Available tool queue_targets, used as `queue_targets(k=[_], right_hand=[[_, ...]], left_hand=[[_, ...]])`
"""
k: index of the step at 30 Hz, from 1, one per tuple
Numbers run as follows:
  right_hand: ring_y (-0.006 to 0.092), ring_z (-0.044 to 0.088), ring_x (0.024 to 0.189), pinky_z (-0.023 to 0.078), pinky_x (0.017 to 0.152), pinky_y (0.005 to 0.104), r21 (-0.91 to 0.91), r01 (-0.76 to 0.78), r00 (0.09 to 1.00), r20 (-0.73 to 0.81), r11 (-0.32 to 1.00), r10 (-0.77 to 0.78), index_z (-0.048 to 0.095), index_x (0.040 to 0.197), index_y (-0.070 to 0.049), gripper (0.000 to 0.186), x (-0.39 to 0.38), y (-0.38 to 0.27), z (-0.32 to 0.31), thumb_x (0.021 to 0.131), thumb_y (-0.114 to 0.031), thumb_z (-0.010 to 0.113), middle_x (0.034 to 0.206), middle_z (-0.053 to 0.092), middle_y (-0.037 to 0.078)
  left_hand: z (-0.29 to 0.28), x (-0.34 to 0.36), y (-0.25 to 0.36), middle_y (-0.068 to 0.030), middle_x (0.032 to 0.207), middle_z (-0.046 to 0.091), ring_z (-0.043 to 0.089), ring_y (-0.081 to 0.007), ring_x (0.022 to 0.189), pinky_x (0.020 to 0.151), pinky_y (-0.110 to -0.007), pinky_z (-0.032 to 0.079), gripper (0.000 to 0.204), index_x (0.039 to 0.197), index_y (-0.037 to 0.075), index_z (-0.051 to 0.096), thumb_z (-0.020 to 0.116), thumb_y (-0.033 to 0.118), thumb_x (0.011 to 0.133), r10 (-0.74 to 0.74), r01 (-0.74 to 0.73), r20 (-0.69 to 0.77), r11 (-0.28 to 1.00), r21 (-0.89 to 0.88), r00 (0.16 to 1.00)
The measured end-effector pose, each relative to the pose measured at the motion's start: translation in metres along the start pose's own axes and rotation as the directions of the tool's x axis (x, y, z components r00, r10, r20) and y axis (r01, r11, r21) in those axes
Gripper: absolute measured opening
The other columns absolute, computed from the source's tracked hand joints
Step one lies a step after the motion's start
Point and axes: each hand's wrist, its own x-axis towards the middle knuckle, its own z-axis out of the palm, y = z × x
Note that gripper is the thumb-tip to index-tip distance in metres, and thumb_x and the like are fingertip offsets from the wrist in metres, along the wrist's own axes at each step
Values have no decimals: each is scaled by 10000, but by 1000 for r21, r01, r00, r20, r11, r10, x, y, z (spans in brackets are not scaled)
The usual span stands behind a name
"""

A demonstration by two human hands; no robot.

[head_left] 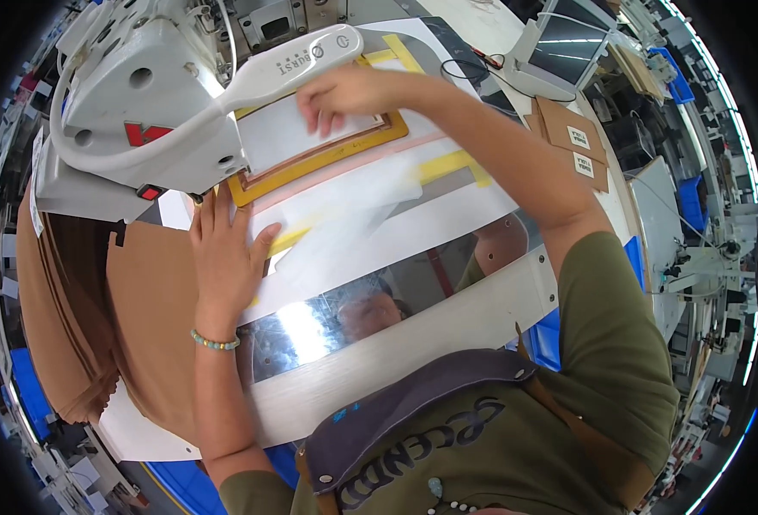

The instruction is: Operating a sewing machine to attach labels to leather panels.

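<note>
My left hand lies flat, fingers stretched and thumb apart, at the near left corner of a yellow rectangular frame. Its fingertips reach under the edge of the white sewing machine. Over the far side of the frame is my right hand, fingers loosely bent, apart and slightly blurred. Nothing shows in its fingers. Inside the frame is a white panel with a brown inner border. A thin whitish translucent sheet, smeared by motion, lies between the frame and me, over a white sheet with yellow tape strips.
The machine's pale lamp arm reaches over the frame. A shiny metal plate borders the near edge. Brown cardboard pieces are stacked at left. Brown labelled cards and a screen are at far right.
</note>
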Motion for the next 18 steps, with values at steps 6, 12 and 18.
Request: queue_targets(k=[6,12,18], right_hand=[[216,739,1068,601,922,353,220,-83,993,97,972,63,649,1165,14,231,56,-25,67,1023,-12,468,1171,750,155],[240,713,1136,571,973,351,165,41,996,-82,985,-28,629,1397,27,401,34,-27,80,1016,-37,520,1277,734,154],[260,725,1090,572,949,356,-371,244,861,-342,896,-376,693,1258,14,271,-37,-16,71,1025,-45,570,1221,749,135]], left_hand=[[5,-1,2,-258,1686,403,377,-476,1522,1271,-583,249,667,1464,24,638,611,542,1046,-15,16,-76,1000,20,997],[-1,-11,3,-278,1676,408,345,-466,1559,1276,-582,253,742,1507,-22,579,591,563,1052,6,-10,-121,1000,-28,993],[-79,-63,-20,-228,1580,540,486,-402,1472,1186,-473,431,598,1456,-30,605,772,254,956,-163,163,-10,986,34,987]])
